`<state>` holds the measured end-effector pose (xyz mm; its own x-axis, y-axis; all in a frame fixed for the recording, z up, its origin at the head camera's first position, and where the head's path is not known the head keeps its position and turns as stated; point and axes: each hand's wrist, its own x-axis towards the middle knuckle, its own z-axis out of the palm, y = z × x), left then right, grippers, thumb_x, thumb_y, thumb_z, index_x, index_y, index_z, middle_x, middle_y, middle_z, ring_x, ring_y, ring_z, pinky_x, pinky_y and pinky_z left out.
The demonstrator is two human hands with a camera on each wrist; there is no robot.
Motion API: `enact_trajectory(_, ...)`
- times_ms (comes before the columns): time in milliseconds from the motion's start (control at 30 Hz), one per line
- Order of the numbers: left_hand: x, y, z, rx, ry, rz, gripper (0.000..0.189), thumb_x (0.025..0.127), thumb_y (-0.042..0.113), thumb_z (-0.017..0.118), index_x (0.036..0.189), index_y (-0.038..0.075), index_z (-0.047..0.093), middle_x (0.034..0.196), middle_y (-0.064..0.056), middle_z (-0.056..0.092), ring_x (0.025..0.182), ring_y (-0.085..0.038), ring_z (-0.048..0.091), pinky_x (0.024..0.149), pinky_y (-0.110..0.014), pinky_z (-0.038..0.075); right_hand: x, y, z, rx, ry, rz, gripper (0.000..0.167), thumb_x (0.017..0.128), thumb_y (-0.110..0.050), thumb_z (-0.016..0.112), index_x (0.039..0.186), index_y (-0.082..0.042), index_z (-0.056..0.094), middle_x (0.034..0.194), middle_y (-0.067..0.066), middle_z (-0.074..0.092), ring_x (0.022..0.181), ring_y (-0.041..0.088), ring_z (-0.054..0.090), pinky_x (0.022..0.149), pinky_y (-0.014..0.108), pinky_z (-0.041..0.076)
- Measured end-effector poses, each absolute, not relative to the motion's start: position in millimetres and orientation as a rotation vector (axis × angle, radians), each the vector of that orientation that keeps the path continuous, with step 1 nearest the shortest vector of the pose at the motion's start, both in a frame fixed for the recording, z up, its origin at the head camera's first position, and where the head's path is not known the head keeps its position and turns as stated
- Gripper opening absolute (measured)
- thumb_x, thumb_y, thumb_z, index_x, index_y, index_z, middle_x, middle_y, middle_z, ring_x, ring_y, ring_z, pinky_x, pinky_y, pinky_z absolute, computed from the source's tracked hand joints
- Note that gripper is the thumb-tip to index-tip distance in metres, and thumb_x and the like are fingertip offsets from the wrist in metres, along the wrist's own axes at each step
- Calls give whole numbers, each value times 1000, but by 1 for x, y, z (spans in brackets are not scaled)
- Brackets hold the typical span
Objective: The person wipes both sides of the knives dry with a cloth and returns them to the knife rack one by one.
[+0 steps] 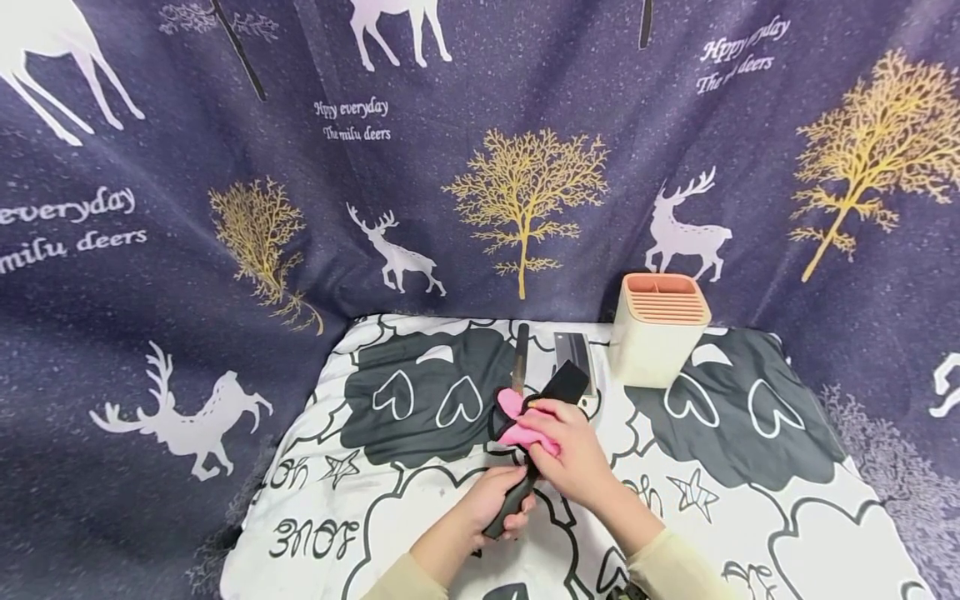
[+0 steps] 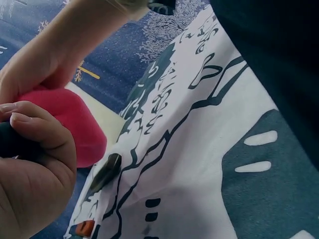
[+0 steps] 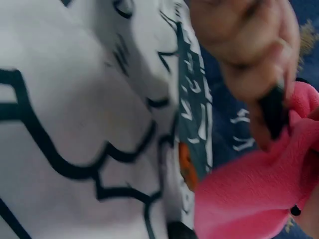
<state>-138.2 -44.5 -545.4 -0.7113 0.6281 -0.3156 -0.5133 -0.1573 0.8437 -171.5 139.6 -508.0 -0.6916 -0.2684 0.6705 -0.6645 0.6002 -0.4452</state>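
In the head view, my left hand [image 1: 495, 504] grips the black handle of a knife [image 1: 512, 510] with a broad dark blade, held at a slant. My right hand [image 1: 566, 446] holds a pink cloth [image 1: 517, 435] wrapped about the blade's middle. The blade's squared dark end sticks out beyond the cloth, up and to the right. In the left wrist view, the left fingers curl round the handle beside the bunched cloth [image 2: 82, 124]. The right wrist view shows the cloth [image 3: 249, 194] hanging in folds next to the left hand [image 3: 249, 55]; the cloth hides much of the blade.
Behind the hands, another dark-handled knife [image 1: 522, 346] and a flat item with a dark face and pale edge [image 1: 573, 350] lie on the patterned cloth cover [image 1: 435, 500]. A cream knife block [image 1: 652, 350] with an orange slotted top stands at the back right, before a dark curtain.
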Motion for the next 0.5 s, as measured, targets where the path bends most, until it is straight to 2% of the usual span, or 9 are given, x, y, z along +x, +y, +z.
enact_trajectory(100, -138, -41, -545, 140, 1392, 1929, 30, 111, 38, 35, 98, 15, 50, 66, 9, 50, 39, 2, 39, 34, -16, 35, -170, 133, -516, 739, -2266, 917, 33, 78, -19, 74, 110, -18, 79, 121, 11, 72, 112, 31, 65, 95, 50, 49)
enact_trajectory(200, -137, -41, -546, 157, 1417, 1927, 31, 112, 35, 34, 96, 13, 49, 65, 9, 50, 39, 1, 39, 33, -16, 34, -172, 132, -522, 712, -2255, 908, 30, 78, -21, 78, 108, -19, 79, 120, 10, 72, 110, 31, 65, 94, 50, 48)
enact_trajectory(400, -136, -44, -549, 211, 1415, 1920, 32, 113, 31, 32, 102, 8, 53, 65, 8, 50, 38, 3, 40, 32, -15, 34, -178, 137, -533, 693, -2235, 907, 29, 80, -21, 79, 109, -17, 79, 118, 10, 73, 109, 31, 64, 93, 47, 48)
enact_trajectory(500, -135, -46, -550, 227, 1402, 1918, 34, 113, 31, 33, 114, 7, 57, 65, 7, 50, 38, 3, 40, 32, -15, 33, -182, 142, -536, 687, -2222, 924, 28, 82, -21, 78, 109, -16, 79, 117, 11, 73, 109, 32, 64, 93, 47, 47)
